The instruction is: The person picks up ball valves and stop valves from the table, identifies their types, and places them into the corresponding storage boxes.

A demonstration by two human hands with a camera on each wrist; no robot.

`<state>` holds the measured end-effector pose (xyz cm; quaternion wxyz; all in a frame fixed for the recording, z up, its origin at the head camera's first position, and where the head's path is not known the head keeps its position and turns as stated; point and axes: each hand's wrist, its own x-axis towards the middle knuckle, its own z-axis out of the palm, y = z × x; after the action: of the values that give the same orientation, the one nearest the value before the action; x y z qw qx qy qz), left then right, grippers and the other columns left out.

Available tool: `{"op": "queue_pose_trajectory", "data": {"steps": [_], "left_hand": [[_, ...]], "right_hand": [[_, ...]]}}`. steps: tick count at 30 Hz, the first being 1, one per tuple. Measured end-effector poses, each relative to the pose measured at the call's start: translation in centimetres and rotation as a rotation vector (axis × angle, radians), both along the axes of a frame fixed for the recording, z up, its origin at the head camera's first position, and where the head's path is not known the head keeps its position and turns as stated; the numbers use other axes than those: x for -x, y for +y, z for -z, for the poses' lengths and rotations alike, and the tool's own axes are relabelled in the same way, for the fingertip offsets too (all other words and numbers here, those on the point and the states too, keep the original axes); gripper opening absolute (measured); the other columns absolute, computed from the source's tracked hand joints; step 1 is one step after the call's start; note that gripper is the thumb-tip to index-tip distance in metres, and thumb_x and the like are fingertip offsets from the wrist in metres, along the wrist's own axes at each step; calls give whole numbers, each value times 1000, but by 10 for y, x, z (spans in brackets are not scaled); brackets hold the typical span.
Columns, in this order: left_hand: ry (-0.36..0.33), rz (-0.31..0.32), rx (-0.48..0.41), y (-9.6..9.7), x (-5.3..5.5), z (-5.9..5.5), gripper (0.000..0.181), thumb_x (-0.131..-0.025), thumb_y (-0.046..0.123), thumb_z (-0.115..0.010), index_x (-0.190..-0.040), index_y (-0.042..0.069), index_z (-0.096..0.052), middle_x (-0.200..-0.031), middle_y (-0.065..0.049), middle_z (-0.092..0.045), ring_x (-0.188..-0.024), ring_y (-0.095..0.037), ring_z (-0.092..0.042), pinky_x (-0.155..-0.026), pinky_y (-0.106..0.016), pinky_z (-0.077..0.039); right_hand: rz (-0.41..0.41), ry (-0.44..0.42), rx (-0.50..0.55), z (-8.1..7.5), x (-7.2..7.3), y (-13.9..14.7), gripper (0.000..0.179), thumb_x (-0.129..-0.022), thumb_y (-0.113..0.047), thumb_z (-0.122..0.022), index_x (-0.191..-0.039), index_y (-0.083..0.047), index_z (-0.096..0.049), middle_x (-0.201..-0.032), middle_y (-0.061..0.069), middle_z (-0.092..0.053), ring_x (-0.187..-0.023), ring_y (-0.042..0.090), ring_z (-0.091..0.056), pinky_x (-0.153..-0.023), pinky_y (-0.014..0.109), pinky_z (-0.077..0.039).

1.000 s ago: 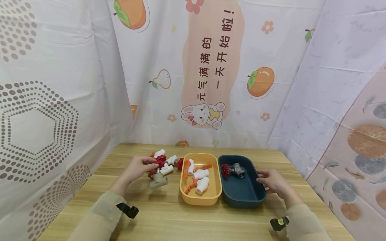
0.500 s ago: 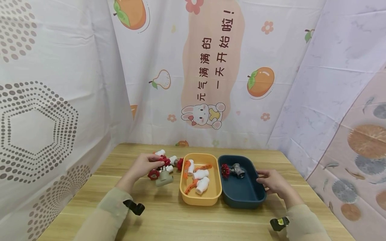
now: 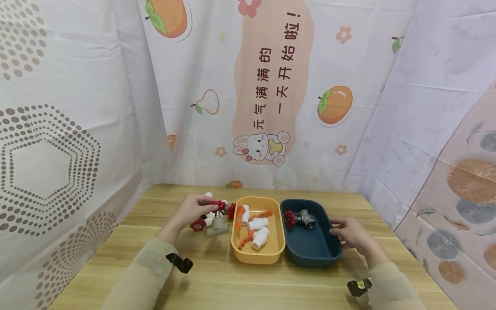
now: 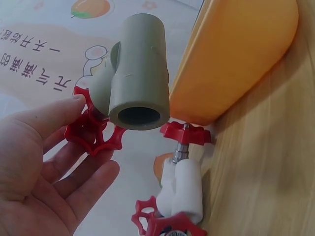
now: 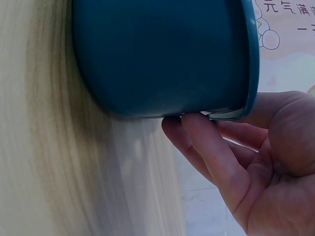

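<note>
Left hand (image 3: pixel 193 209): thumb and fingers pinch a red handwheel (image 4: pixel 93 135), the lower fingers loosely bent.
Red-wheeled white valves (image 4: pixel 188 189): on the bench (image 3: pixel 217 282), near this hand.
Grey-green valve (image 4: pixel 140 73): hangs by that handwheel, raised, just left of the yellow tray.
Yellow tray (image 3: pixel 257 258): contains orange-handled white valves (image 3: pixel 260 239).
Blue tray (image 3: pixel 315 246): contains a metal valve (image 3: pixel 306 220).
Right hand (image 3: pixel 353 236): fingers curled, gripping the blue tray's right rim.
</note>
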<state>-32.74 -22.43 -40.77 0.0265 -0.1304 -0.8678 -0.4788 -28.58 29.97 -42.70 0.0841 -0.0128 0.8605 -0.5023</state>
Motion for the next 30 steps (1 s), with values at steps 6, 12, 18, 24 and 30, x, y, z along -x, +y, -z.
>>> {"op": "queue_pose_trajectory", "data": {"steps": [6,12,18,24,30], "left_hand": [[13,4,16,8,0,-4,21,-92,30,-78,-108,16,-79,-101,0,-73,-92,-24,-67,-84,-50,-57],[13,1,13,13,3,-5,26,-91,34,-79,-109,16,-79,-102,0,-73,-92,-20,-66,-85,-49,-56],[25,-7,21,17,6,-4,31,-89,40,-80,-111,18,-79,-103,1,-73,-93,-19,-66,-82,-42,-57],[-9,-9,-16,25,6,-8,32,-88,39,-81,-111,17,-79,-102,-1,-74,-90,-18,-68,-85,-49,-57],[-20,-10,-30,34,7,-11,30,-88,37,-81,-109,16,-80,-100,0,-74,-94,-29,-70,-81,-45,-57]], "right_hand": [[4,0,5,0,-1,-1,53,-99,-3,-60,-147,12,-42,-115,27,-66,-88,28,-70,-67,48,-61],[15,-3,7,-1,-1,-1,53,-99,-3,-61,-148,11,-43,-115,26,-67,-86,27,-69,-67,47,-61],[12,5,9,-1,-1,-1,54,-99,-2,-61,-148,11,-42,-115,27,-67,-86,27,-70,-66,47,-61],[11,3,6,0,-1,0,53,-99,-3,-61,-147,11,-43,-116,27,-66,-87,28,-70,-66,47,-61],[9,7,0,0,-1,0,53,-99,-3,-61,-147,11,-43,-116,27,-66,-87,28,-70,-66,47,-61]]}}
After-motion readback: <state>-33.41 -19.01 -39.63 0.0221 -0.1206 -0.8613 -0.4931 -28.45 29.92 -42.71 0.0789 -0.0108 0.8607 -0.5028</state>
